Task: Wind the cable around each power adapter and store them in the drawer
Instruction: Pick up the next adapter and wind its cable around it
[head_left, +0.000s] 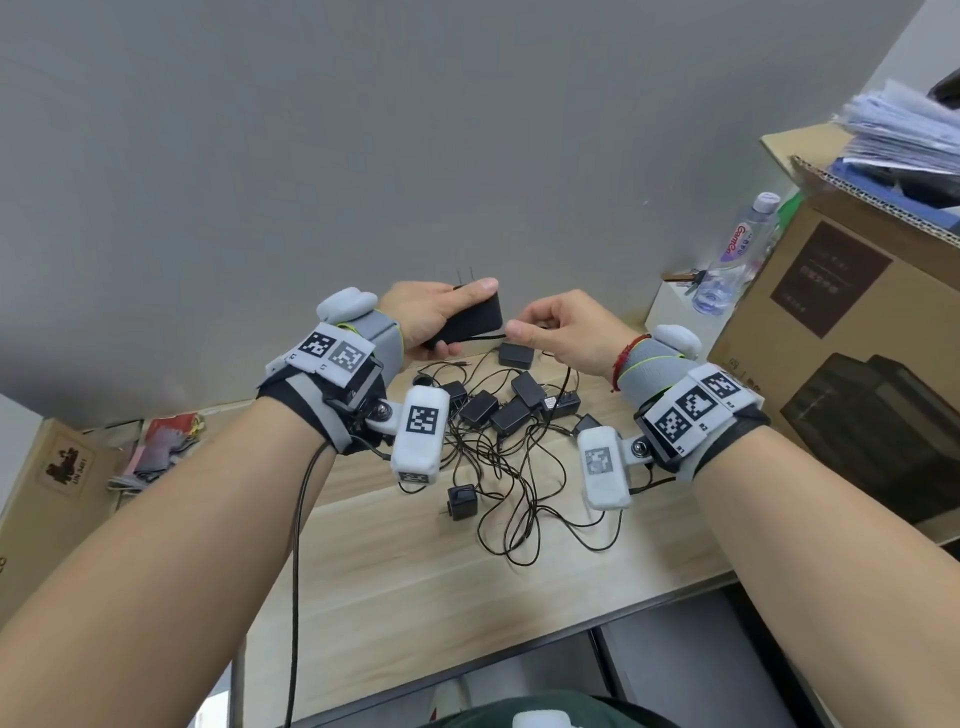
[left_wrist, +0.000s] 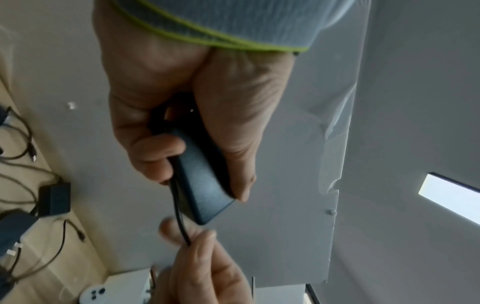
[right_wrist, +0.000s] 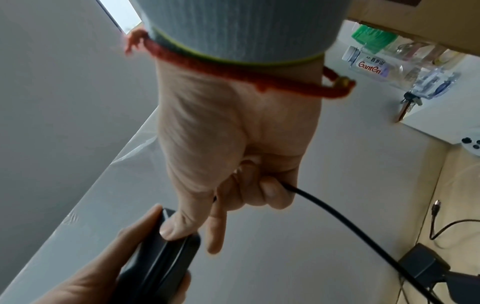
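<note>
My left hand (head_left: 436, 317) grips a black power adapter (head_left: 475, 318) above the back of the wooden desk, its two prongs pointing up. In the left wrist view the adapter (left_wrist: 202, 181) lies between thumb and curled fingers, and its black cable (left_wrist: 182, 224) runs along its edge. My right hand (head_left: 558, 330) pinches that cable right beside the adapter; in the right wrist view the cable (right_wrist: 337, 218) leaves the curled fingers (right_wrist: 270, 193) and trails down toward the desk. Several more black adapters (head_left: 501, 408) lie in a tangle of cables (head_left: 519, 499) below both hands. No drawer is in view.
A large cardboard box (head_left: 852, 338) stands at the right with papers on top. A clear water bottle (head_left: 737, 254) and keys rest on a white box (head_left: 670, 312) by the grey wall. Another cardboard box (head_left: 52, 483) and packets sit at the left. The desk's front edge (head_left: 519, 649) is near me.
</note>
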